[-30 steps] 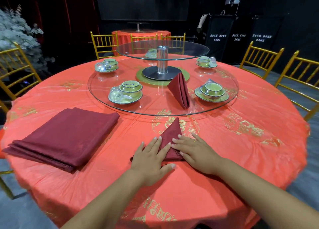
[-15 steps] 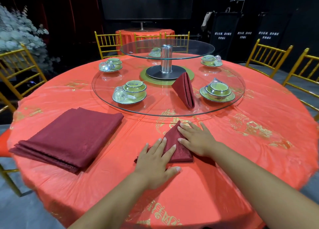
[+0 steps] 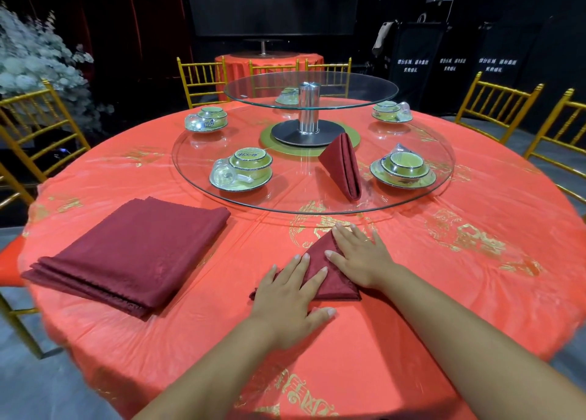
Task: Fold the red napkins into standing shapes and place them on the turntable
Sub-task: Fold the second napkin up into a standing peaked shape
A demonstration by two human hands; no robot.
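A dark red napkin (image 3: 320,266), folded into a flat triangle, lies on the red tablecloth near the front edge. My left hand (image 3: 290,302) presses flat on its left side, fingers spread. My right hand (image 3: 361,256) lies flat on its right side and tip. One folded napkin (image 3: 344,166) stands as a cone on the glass turntable (image 3: 291,202). To the left, a stack of flat red napkins (image 3: 133,251) rests on the cloth.
Several green cup-and-saucer sets (image 3: 245,169) sit around the turntable, one (image 3: 404,169) just right of the standing napkin. A smaller raised glass tier (image 3: 364,98) on a metal post (image 3: 309,107) stands at the centre. Gold chairs (image 3: 498,106) ring the table.
My right hand has slid forward along the napkin towards its tip. My left hand stays pressed on the left side. The view has shifted slightly.
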